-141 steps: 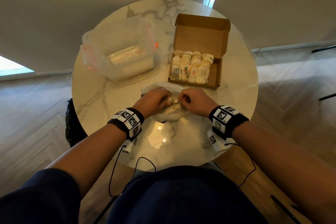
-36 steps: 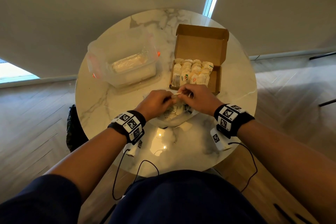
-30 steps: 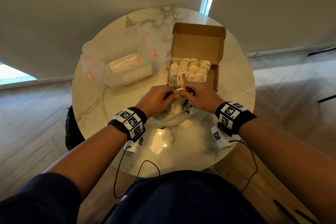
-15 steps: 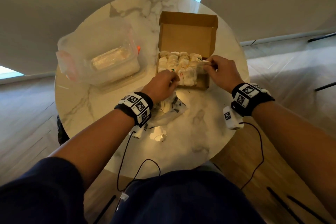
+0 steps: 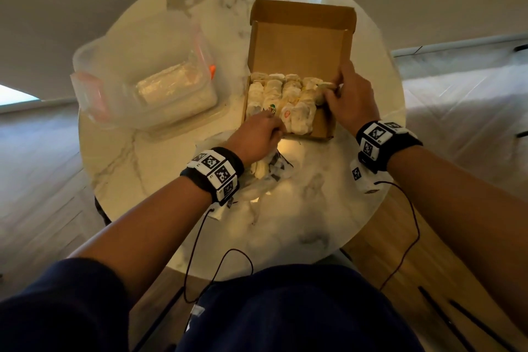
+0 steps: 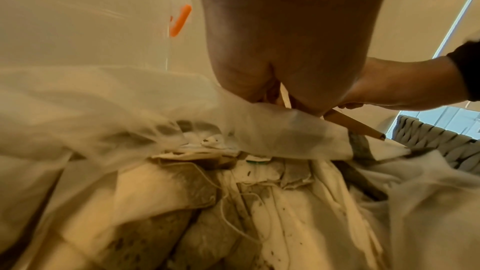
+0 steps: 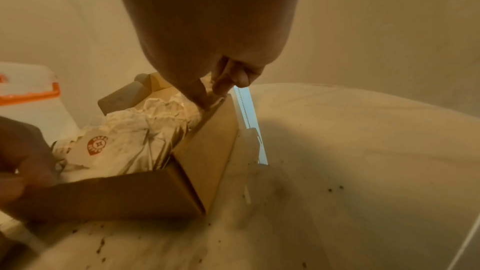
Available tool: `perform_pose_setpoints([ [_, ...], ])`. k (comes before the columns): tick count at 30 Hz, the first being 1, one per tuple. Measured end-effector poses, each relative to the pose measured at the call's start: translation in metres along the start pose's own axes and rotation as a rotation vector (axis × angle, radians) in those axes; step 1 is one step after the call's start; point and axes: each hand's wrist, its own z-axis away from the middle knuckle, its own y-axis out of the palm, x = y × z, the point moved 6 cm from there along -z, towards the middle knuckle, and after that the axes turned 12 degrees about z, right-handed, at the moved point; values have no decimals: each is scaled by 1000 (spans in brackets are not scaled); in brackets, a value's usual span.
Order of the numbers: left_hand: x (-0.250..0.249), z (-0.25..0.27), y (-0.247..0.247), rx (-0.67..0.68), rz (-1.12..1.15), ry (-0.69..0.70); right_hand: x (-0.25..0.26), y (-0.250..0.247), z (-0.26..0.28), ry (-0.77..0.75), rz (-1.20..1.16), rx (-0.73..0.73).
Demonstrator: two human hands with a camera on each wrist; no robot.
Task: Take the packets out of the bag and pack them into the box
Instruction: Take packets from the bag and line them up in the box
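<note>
An open cardboard box [image 5: 300,37] stands on the table with rows of pale tea packets [image 5: 281,97] inside. My right hand [image 5: 331,94] reaches over the box's right wall [image 7: 207,151]. Its thumb and finger pinch one packet [image 5: 322,90] down beside that wall, next to the packed rows [image 7: 124,141]. My left hand [image 5: 271,127] is at the box's front-left corner, fingers curled on the front wall [image 6: 350,124]. Below that wrist lies the thin white plastic bag [image 5: 274,180], open, with more stringed packets [image 6: 182,192] inside.
A clear plastic tub [image 5: 143,83] with orange clips stands left of the box and holds a wrapped block. The round marble table [image 5: 128,166] ends just before my body. Dark crumbs dot the top [image 7: 330,190] right of the box. Wrist cables hang over the near edge.
Both hands left the bag and went to the box. The right hand carried a packet to the box's right side and has moved farther back; the left hand settled on the front wall.
</note>
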Motion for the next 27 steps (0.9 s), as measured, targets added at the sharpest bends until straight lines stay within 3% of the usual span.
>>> perform_pose_setpoints([
  [4,5,0,2,-9,5,-17,2,1,0,-90,82,-103],
  [14,8,0,3,-19,8,-19,1,10,2,-145,278,-17],
  [21,10,0,4,-2,6,-30,6,2,6,-111,209,-75],
  [27,7,12,-11,-55,8,-16,29,-10,17,-192,31,-30],
])
